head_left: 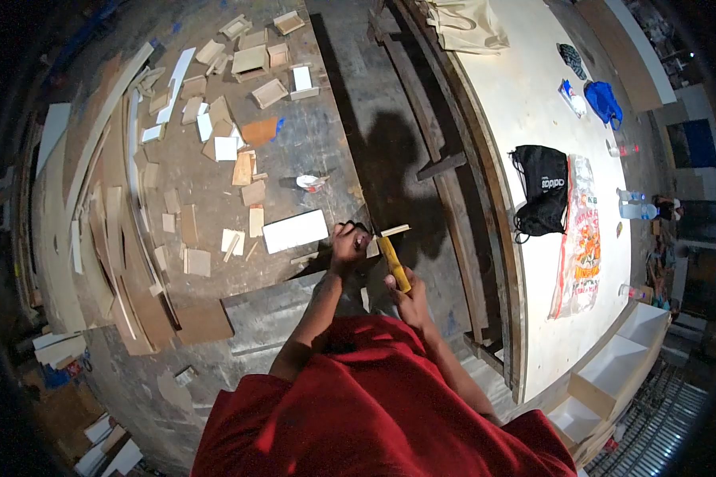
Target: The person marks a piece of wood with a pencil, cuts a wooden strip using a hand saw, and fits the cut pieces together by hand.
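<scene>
At the near right corner of the brown work table (294, 199), my left hand (350, 245) is closed, its fingers curled around something too small to make out. Small pale wood (372, 248) shows just right of it. My right hand (407, 292) is wrapped round the lower end of a yellow tool (393, 264), whose upper end is by the table corner. Above the tool a thin pale wooden strip (395, 230) juts out past the edge. A white rectangular board (295, 231) lies flat to the left of my left hand.
Small wooden boxes (250, 62) and offcuts lie across the work table, with long strips (115, 230) at its left. On the pale table (493, 143) to the right are a black drawstring bag (542, 187) and a printed plastic bag (582, 246). A dark gap separates the tables.
</scene>
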`<state>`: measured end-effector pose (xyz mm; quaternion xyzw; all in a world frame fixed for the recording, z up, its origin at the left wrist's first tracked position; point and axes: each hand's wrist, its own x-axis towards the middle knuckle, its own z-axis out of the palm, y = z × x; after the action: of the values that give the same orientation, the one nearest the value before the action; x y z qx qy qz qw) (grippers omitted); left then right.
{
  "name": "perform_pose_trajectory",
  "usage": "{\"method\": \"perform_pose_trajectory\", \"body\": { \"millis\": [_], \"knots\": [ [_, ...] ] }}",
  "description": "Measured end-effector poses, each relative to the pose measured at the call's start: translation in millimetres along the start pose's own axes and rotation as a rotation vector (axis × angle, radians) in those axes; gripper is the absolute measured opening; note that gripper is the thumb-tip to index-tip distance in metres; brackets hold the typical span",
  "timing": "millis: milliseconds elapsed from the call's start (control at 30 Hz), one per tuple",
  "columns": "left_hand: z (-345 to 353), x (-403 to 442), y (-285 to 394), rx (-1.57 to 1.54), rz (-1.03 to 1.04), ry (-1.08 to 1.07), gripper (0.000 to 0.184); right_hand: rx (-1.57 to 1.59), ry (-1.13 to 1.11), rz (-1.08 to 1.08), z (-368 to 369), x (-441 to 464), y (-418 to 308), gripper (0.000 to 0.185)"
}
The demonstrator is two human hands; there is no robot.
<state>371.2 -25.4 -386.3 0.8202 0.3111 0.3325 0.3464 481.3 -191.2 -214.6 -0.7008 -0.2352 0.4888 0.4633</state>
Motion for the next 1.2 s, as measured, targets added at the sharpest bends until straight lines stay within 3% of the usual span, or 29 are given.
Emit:
{"method": "perform_pose_trajectory", "body": {
  "millis": [167,233,300,367,467,567,633,767,833,933,1200],
  "knots": [
    [-4.4,1.1,3.4,0.099,-0.029,-0.035,0.006,-0.034,0.021,0.009,-0.7,-0.1,7.6,0.045],
    [-10.5,4.5,8.0,0.182,-0.057,-0.083,0.022,-0.038,0.042,-0.003,-0.7,-0.2,2.7,0.049],
    [-10.7,3.8,6.1,0.195,-0.047,-0.119,0.013,-0.045,0.035,0.026,-1.0,-3.0,-4.5,0.050],
    [-6.5,2.1,3.0,0.207,-0.039,-0.156,0.015,-0.046,0.063,-0.009,2.3,-2.9,-1.7,0.050],
    [4.0,9.1,-0.6,0.312,-0.037,-0.067,0.024,-0.053,0.084,-0.042,3.1,-2.1,0.7,0.049],
    [11.0,26.5,9.1,0.273,-0.185,0.004,0.040,-0.025,0.071,-0.007,3.3,-0.6,2.3,0.047],
    [15.8,34.2,18.1,0.531,-0.255,0.125,0.043,0.007,0.061,0.026,2.9,-0.4,5.5,0.046],
    [30.5,32.7,9.0,0.554,-0.329,0.169,0.043,0.016,0.053,0.064,2.3,-0.9,-1.8,0.044],
    [35.1,31.0,5.2,0.805,-0.282,0.075,0.042,0.027,0.049,0.064,2.7,-2.7,-11.6,0.043],
    [39.8,30.9,-1.4,0.860,-0.254,0.070,0.043,0.043,0.068,0.081,7.0,-2.8,-23.1,0.042],
    [23.1,39.9,8.6,0.744,-0.255,0.042,0.041,-0.108,0.112,0.071,10.0,32.0,-44.4,0.046]
  ]
}}
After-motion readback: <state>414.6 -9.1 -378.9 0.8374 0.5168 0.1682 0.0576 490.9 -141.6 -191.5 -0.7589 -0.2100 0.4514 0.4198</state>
